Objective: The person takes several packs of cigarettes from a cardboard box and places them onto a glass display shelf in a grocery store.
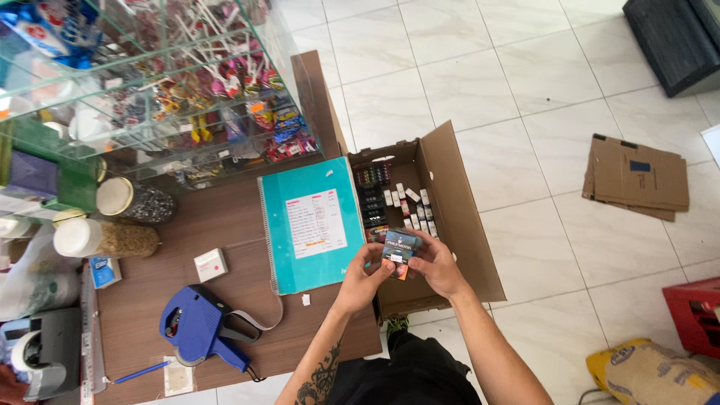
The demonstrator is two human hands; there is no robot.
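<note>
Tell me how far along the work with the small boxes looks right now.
Done: nothing clearly finished shows. In hand: the left hand and right hand hold one small dark box above the open cardboard carton. Left: many small packs lie in the carton, and the blue price-label gun rests untouched on the brown counter.

This is a small shop, seen from behind its counter. At the far left stands a glass display case (150, 82) crowded with lollipops and wrapped sweets. On the brown surface (217, 225) near it lie a blue price-labelling gun (199, 326), a teal spiral notebook (311, 229) with a written list, and two lidded jars (120, 221). An open cardboard box (442, 217) of small packaged goods sits to the right, over a white tiled floor (480, 82).
</note>
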